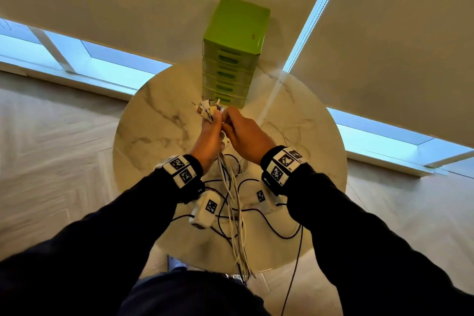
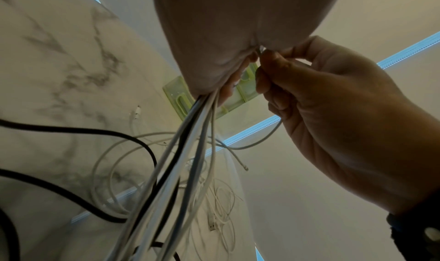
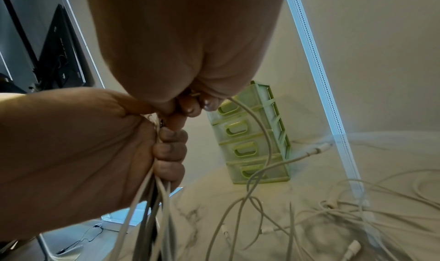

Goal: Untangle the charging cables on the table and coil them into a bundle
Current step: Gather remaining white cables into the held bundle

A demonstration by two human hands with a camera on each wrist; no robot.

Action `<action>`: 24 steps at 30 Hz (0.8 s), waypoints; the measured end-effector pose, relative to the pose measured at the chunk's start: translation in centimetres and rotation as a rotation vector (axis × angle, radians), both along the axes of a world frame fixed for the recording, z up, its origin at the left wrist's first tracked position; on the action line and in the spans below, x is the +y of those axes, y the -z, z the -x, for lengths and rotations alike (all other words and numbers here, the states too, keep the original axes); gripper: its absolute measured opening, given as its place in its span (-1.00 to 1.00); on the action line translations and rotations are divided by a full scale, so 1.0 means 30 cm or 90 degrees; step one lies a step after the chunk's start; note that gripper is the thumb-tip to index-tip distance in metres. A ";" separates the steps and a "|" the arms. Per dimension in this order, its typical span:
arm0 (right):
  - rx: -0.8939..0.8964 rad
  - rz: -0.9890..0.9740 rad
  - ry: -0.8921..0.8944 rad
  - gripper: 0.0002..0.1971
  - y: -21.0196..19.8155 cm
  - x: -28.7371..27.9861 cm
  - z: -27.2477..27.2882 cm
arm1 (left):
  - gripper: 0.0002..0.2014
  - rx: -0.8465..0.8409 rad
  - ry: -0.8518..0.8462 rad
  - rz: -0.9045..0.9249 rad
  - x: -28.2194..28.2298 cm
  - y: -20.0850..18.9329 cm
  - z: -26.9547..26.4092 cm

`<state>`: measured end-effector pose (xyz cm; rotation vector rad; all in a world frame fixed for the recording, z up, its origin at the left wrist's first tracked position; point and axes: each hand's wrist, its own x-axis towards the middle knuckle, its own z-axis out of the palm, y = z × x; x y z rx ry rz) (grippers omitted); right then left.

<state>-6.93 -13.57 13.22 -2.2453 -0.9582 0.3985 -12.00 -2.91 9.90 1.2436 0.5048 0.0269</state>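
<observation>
Above the tabletop [image 1: 143, 120], the left hand [image 1: 209, 136] grips a bunch of cables [image 1: 234, 202] by their plugs; the right hand [image 1: 246, 133] pinches one cable beside it. More cables lie loose below.

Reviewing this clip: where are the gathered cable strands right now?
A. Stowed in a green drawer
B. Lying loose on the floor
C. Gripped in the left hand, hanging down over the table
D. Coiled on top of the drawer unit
C: the left hand grips the gathered cable strands, which hang over the marble table while the right hand pinches near the top.
</observation>
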 end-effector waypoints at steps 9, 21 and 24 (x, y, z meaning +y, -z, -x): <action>0.057 0.034 -0.019 -0.70 0.086 -0.104 0.003 | -0.49 -0.045 -0.085 0.018 0.065 -0.012 -0.012; 0.118 0.262 -0.030 -0.71 0.279 -0.225 -0.009 | -0.66 -0.108 -0.208 0.074 0.255 -0.140 -0.064; 0.071 0.354 -0.027 -0.63 0.252 -0.186 -0.052 | -0.73 -0.125 -0.192 0.042 0.287 -0.155 -0.067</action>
